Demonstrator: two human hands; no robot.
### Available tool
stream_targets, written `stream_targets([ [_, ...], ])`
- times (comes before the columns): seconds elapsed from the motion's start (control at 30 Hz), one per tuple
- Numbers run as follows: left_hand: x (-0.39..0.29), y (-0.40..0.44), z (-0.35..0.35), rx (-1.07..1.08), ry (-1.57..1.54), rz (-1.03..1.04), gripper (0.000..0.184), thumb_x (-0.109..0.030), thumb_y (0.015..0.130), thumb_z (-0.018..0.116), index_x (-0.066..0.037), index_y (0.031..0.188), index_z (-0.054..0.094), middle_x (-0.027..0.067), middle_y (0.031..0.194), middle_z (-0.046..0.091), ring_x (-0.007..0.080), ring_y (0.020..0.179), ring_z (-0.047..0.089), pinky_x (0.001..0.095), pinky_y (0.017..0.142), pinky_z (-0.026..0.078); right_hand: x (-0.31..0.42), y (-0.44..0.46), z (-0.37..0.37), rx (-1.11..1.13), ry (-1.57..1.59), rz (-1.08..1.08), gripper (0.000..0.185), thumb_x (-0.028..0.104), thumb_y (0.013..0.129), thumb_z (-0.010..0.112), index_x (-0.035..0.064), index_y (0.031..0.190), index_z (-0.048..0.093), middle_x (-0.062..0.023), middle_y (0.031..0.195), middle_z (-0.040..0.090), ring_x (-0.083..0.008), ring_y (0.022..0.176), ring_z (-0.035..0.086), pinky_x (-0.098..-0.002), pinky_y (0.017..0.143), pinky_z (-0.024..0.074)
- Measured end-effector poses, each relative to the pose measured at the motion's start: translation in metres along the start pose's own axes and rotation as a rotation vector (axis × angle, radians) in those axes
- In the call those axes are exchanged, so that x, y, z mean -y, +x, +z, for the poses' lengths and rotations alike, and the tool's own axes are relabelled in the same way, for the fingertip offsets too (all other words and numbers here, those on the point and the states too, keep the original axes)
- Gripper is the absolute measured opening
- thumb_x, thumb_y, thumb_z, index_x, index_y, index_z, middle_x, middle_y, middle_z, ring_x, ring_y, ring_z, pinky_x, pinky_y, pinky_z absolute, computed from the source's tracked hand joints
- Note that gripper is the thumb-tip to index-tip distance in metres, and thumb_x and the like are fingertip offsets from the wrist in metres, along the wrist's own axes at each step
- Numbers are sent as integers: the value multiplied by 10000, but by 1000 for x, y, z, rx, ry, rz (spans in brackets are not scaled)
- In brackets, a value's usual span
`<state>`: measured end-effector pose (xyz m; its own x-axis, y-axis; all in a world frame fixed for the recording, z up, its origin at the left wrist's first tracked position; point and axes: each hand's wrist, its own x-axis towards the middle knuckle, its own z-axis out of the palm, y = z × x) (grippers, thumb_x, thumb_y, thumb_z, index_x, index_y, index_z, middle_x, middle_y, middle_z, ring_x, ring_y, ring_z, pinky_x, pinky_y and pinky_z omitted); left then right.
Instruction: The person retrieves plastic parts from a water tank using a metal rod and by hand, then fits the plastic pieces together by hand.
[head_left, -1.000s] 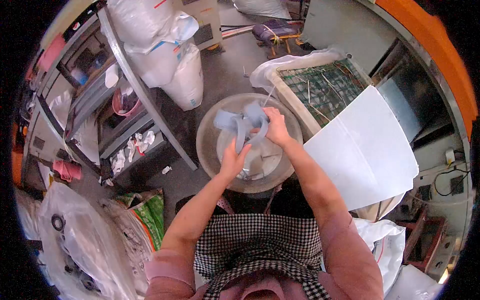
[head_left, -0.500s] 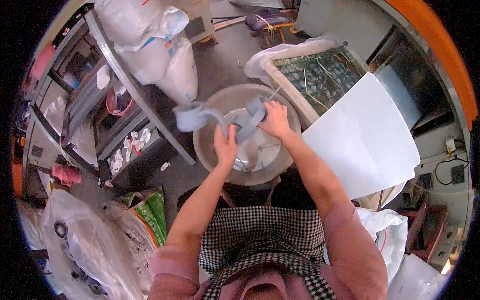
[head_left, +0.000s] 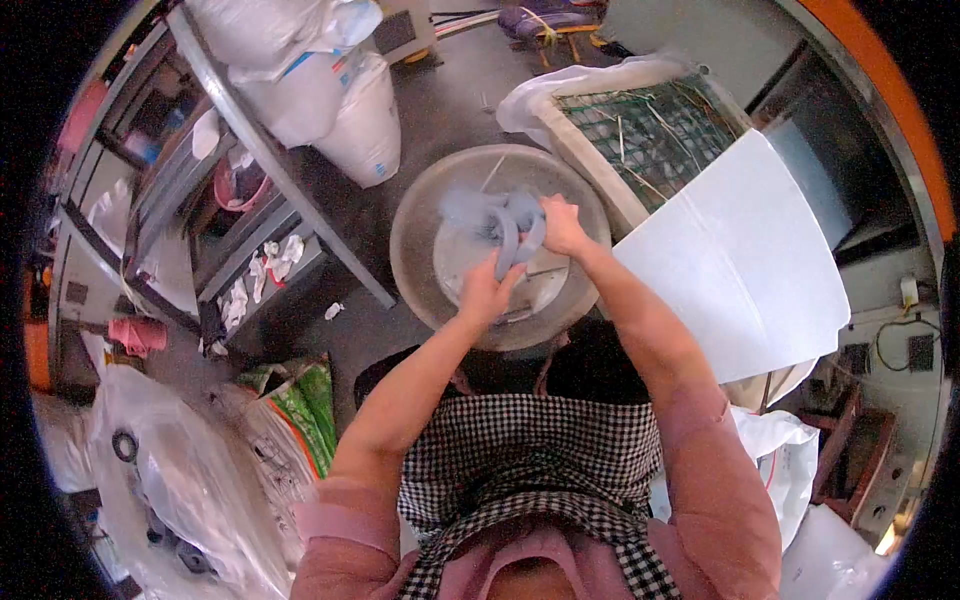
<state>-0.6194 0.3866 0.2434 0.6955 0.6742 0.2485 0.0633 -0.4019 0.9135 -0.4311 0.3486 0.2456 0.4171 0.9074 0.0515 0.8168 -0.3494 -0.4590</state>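
A grey plastic part [head_left: 509, 238] with curved, ring-like sections is held over a round basin [head_left: 412, 250]. Its far left end is smeared by motion, so its exact shape is unclear. My left hand [head_left: 487, 291] is closed on the near end of a curved strip. My right hand [head_left: 562, 226] grips the right side of the same grey part, fingers wrapped round it. Some thin pieces, too small to name, lie on the basin's pale bottom beneath the hands.
Right of the basin stands a crate with green netting [head_left: 640, 130], with a white sheet [head_left: 735, 270] leaning near it. White sacks [head_left: 350, 120] are stacked behind left. A metal rack [head_left: 260, 150] stands left; a clear bag [head_left: 170, 470] holds dark rings.
The grey part has turned and its left end has swung inward, now over the basin. My left hand has shifted right, closer to my right hand.
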Motion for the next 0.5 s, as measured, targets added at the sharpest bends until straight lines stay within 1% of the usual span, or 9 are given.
stream_targets([
  [0.1,4,0,-4,23,13,30,317,-277,826,603,-41,1034,558,202,786,609,361,703,585,371,626,447,-12,0,5,42,42,3,549,427,619,696,40,996,600,-163,996,559,-358,988,487,-489,816,374],
  [0.17,3,6,-5,127,92,-159,339,-310,833,587,-45,1041,550,198,799,602,363,714,581,386,627,445,-22,4,8,-32,-34,31,483,374,648,687,75,1018,603,-123,1047,562,-343,1020,490,-476,824,392],
  [0.23,19,9,0,97,183,-107,354,-328,830,585,-47,1041,543,196,806,600,364,730,580,401,629,442,-34,4,-3,-9,54,-78,493,253,596,739,29,1009,591,-139,1027,574,-340,1033,494,-435,881,386],
  [0.27,29,9,3,78,279,-59,370,-347,828,583,-48,1041,535,195,813,598,364,746,578,416,631,439,-34,5,-9,-11,51,-73,493,253,596,739,29,1009,591,-139,1027,574,-340,1033,494,-435,881,386],
  [0.33,21,9,0,109,328,-12,373,-357,822,583,-55,1034,530,187,818,595,359,765,578,422,633,439,-18,5,-38,-375,343,-163,541,216,577,773,18,1043,582,-139,1052,572,-327,1047,495,-392,912,381],
  [0.37,14,9,-1,133,384,33,375,-366,817,583,-61,1028,525,179,823,592,355,785,579,427,634,440,-7,4,-42,-383,337,-157,541,216,577,773,18,1043,582,-139,1052,572,-327,1047,495,-392,912,381],
  [0.43,6,8,-2,227,457,83,367,-367,812,585,-70,1020,528,166,812,588,349,774,580,423,629,443,20,4,-36,-256,471,-223,614,384,585,771,49,1064,583,-122,1070,559,-321,1092,445,-416,902,380],
  [0.47,3,5,-3,314,531,121,358,-367,806,586,-80,1012,530,153,801,584,343,764,581,419,624,447,29,3,-34,-263,475,-216,614,384,585,771,49,1064,583,-122,1070,559,-321,1092,445,-416,902,380],
  [0.5,0,2,-2,323,533,123,358,-367,806,586,-80,1012,530,153,801,584,343,764,581,419,624,447,35,2,-30,-171,324,-181,678,455,580,754,32,1080,575,-120,1073,559,-316,1108,431,-428,924,360],
])
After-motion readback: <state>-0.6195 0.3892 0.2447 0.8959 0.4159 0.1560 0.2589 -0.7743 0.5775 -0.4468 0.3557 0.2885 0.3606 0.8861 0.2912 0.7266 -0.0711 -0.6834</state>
